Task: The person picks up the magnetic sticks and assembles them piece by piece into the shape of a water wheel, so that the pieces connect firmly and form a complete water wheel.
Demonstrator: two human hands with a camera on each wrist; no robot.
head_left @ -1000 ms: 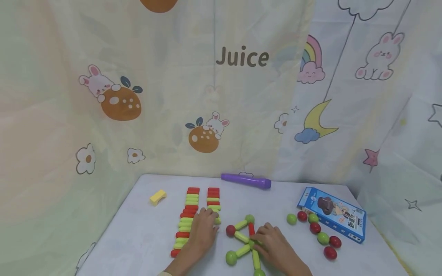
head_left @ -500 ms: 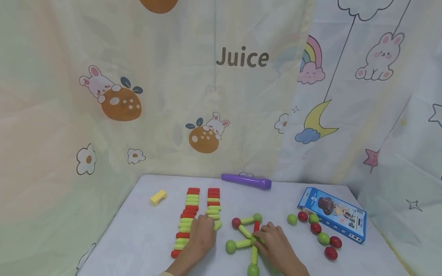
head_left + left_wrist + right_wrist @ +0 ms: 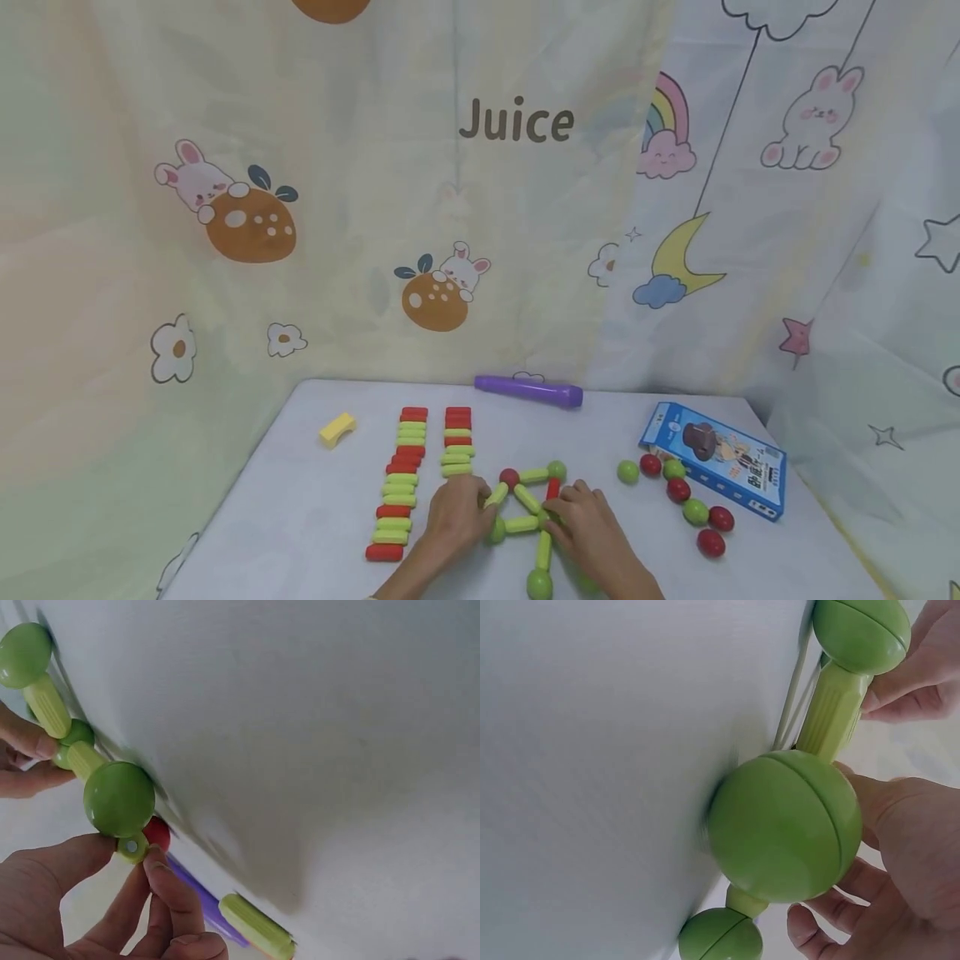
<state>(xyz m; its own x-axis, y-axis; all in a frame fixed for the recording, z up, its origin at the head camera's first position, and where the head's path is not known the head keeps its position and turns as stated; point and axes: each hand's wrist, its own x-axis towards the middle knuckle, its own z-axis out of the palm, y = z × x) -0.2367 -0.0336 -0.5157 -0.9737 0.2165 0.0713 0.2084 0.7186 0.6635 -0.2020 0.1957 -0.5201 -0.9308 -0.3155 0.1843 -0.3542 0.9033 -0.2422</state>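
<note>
My left hand [image 3: 461, 510] pinches a yellow-green magnetic rod [image 3: 497, 494] between thumb and fingertips. One round end of this rod, with a small metal dot, faces the camera in the left wrist view. It lies between a red ball [image 3: 509, 478] and a green ball [image 3: 495, 531] of a flat ball-and-rod figure. At the figure's centre, my right hand [image 3: 592, 533] grips a green ball [image 3: 545, 520], partly hidden by the fingers. Yellow-green rods and a red rod [image 3: 553, 488] branch from there. A larger green ball [image 3: 784, 825] fills the middle of the right wrist view.
Two columns of red and yellow-green rods [image 3: 394, 523] lie left of the figure. Several loose red and green balls [image 3: 696, 512] are on the right, beside a blue box [image 3: 723, 458]. Behind are a purple tube [image 3: 528, 391] and a yellow arch block [image 3: 337, 430].
My left hand has taken a yellow-green rod from the right column and brought it right to the figure. The figure has turned slightly under my right hand, which keeps its grip.
</note>
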